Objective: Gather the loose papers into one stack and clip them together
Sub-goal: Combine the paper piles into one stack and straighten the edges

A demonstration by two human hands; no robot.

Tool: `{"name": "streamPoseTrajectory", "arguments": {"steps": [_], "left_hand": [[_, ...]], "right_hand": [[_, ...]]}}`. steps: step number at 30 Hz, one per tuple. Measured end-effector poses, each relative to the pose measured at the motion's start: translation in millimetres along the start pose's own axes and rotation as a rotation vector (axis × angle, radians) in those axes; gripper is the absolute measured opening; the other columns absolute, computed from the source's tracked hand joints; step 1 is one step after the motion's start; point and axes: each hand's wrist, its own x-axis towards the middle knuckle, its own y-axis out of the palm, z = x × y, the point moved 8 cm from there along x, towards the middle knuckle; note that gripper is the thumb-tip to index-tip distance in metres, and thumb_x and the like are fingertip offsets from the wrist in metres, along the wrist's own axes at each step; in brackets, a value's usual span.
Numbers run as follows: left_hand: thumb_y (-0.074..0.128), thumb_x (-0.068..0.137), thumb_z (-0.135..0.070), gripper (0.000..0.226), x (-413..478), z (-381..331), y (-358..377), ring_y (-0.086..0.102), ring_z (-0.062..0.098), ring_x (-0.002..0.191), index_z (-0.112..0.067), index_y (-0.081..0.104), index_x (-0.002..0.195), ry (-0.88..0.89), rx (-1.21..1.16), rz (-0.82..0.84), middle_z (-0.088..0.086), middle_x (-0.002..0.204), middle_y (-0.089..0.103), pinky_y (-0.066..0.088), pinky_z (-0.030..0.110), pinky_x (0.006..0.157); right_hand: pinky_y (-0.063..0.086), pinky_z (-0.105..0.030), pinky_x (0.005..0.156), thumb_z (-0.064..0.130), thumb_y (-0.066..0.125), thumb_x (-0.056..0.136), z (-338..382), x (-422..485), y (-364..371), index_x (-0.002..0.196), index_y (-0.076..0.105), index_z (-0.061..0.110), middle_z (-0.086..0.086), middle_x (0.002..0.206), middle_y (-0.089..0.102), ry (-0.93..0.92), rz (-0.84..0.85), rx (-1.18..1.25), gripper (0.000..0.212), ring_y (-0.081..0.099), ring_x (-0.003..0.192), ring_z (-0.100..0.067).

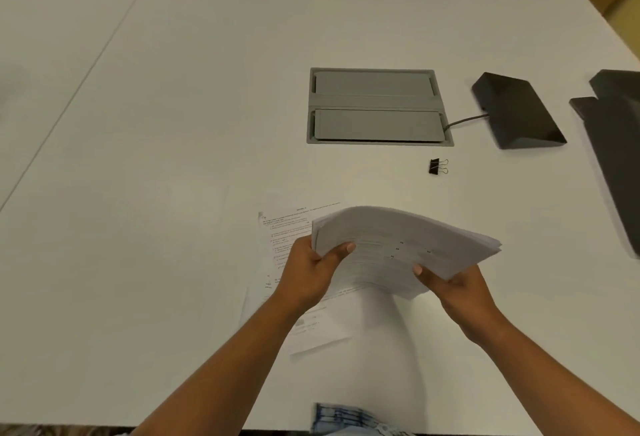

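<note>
Gripping papers, print illegibly blurred.

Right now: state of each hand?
Left hand: closed on the paper stack, thumb on top.
Right hand: closed on the same stack, thumb on top.

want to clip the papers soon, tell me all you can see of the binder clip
The binder clip is small, with a black body and two thin silvery wire handles pointing right. It lies on the white table, clamped on nothing, just on the near side of the grey hatch, by its right corner, and beyond the paper stack. The left hand and right hand hold that stack; only the table touches the clip.
</note>
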Motion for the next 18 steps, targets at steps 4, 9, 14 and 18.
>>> {"name": "streamPoseTrajectory", "arguments": {"steps": [4,9,14,18], "left_hand": [[0.072,0.087,-0.026,0.029,1.2,7.4,-6.0,0.072,0.017,0.101,-0.02,0.071,0.116,-0.045,-0.03,0.017,0.0,0.109,0.076,0.061,0.037,0.086],[0.074,0.085,-0.034,0.032,7.1,20.3,-13.9,0.073,0.014,0.096,-0.021,0.07,0.114,-0.073,-0.006,-0.017,-0.004,0.107,0.076,0.061,0.03,0.079],[0.067,0.082,-0.058,0.07,9.0,77.1,-66.8,0.057,0.022,0.121,-0.015,0.051,0.135,-0.314,0.481,-0.41,0.004,0.131,0.058,0.048,0.034,0.096],[0.076,0.066,-0.065,0.097,3.5,123.5,-92.6,0.044,0.03,0.128,-0.008,0.037,0.135,-0.663,0.824,-0.378,0.013,0.135,0.042,0.046,0.047,0.098]], "right_hand": [[0.053,-0.013,0.077,0.025,0.064,0.087,-16.6,-11.1,-7.1,0.111,0.068,0.03,0.022,0.105,0.074,0.034,0.056,-0.136,0.024,0.069,0.1,-0.002],[0.057,-0.017,0.072,0.026,0.062,0.089,-35.0,-21.4,-17.6,0.098,0.075,0.024,0.008,0.094,0.078,0.075,-0.026,-0.125,0.016,0.074,0.09,-0.013],[0.06,-0.023,0.072,0.075,0.077,0.047,-52.5,-29.6,-37.2,0.097,0.076,0.018,0.0,0.094,0.079,0.165,-0.136,0.004,0.076,0.075,0.084,-0.016],[0.06,-0.029,0.076,0.037,0.074,0.072,-68.2,-35.7,-54.0,0.099,0.072,0.013,-0.002,0.095,0.079,0.258,-0.216,0.13,0.037,0.07,0.1,-0.035]]}}
